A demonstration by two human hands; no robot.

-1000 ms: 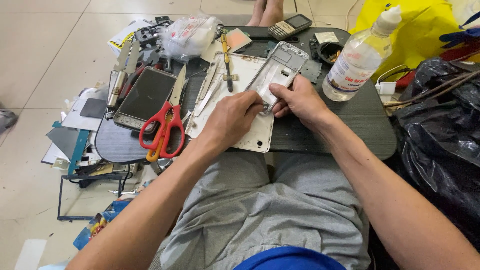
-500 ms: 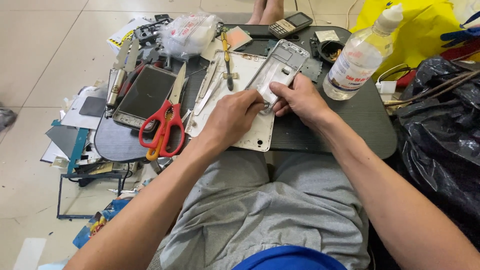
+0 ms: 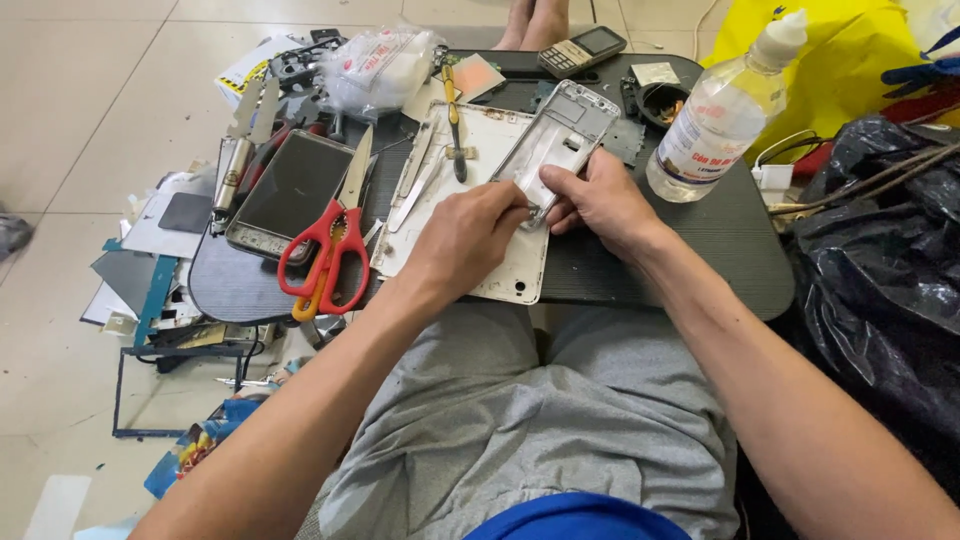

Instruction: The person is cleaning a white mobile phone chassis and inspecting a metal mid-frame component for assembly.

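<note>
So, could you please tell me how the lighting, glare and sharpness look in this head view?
Head view: soft, even daylight with faint shadows under the left hand and right hand; mild sheen on the dark phone screen and the clear plastic bottle; the hands and the silver phone frame are sharp; wide-angle stretching shows on the forearms toward the bottom corners.
</note>
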